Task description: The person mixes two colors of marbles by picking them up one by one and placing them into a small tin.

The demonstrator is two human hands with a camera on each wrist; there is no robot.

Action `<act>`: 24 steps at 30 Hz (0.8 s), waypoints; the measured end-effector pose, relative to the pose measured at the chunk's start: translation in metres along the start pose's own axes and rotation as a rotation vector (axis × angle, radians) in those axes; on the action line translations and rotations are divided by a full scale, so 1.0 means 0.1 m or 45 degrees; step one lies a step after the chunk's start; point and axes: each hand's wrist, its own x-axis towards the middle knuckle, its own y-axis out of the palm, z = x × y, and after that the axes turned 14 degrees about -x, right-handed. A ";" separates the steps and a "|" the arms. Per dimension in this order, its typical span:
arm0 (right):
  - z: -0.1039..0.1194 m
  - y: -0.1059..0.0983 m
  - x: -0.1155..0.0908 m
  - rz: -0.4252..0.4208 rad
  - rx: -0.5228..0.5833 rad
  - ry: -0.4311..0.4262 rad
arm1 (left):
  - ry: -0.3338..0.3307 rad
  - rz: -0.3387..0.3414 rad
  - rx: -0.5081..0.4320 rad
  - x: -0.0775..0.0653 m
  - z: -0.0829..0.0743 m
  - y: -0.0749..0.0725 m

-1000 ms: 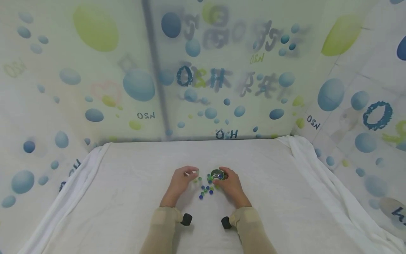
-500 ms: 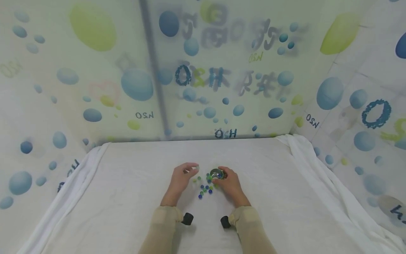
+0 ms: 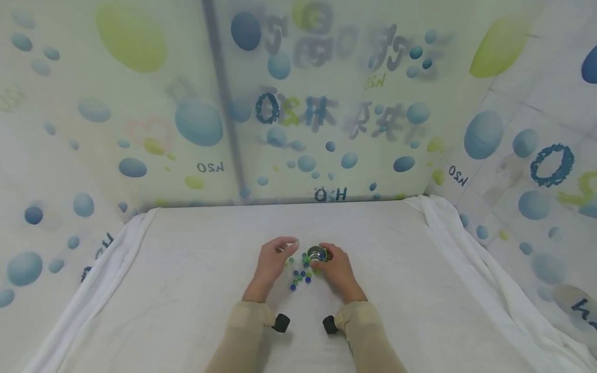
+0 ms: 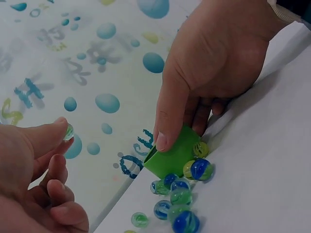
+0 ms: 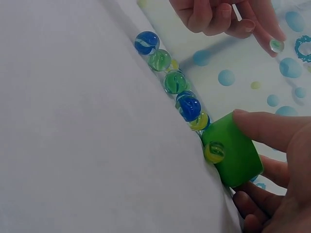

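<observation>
My left hand (image 3: pixel 271 263) pinches a clear marble with a green swirl (image 4: pixel 69 132) between thumb and fingertip, raised to the left of a small green cup (image 4: pixel 170 159). My right hand (image 3: pixel 339 270) grips that cup at its side, thumb near the rim. The cup is tilted, and its shiny metallic inside shows in the head view, with a bit of blue in it. Several blue, green and yellow marbles lie on the cloth beside the cup, among them a blue one (image 5: pixel 147 42) and a yellow one (image 5: pixel 214 152) right against its wall.
A white cloth (image 3: pixel 200 269) covers the table, its folds (image 3: pixel 445 228) bunched along the right side. Behind stands a pale curtain (image 3: pixel 298 155) printed with blue and green drops. Black wrist cameras (image 3: pixel 281 323) sit at both sleeves.
My left hand has moved slightly to the right, nearer the cup, still pinching the marble. My right hand keeps holding the cup almost in place. The head view has shifted a little.
</observation>
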 end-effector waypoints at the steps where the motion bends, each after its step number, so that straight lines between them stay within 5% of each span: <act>1: 0.00 0.00 0.00 -0.001 -0.001 0.003 | -0.003 0.000 -0.001 0.00 -0.01 0.01; 24: 0.03 0.00 -0.02 -0.008 -0.004 -0.006 | -0.002 0.051 0.018 0.02 0.07 0.17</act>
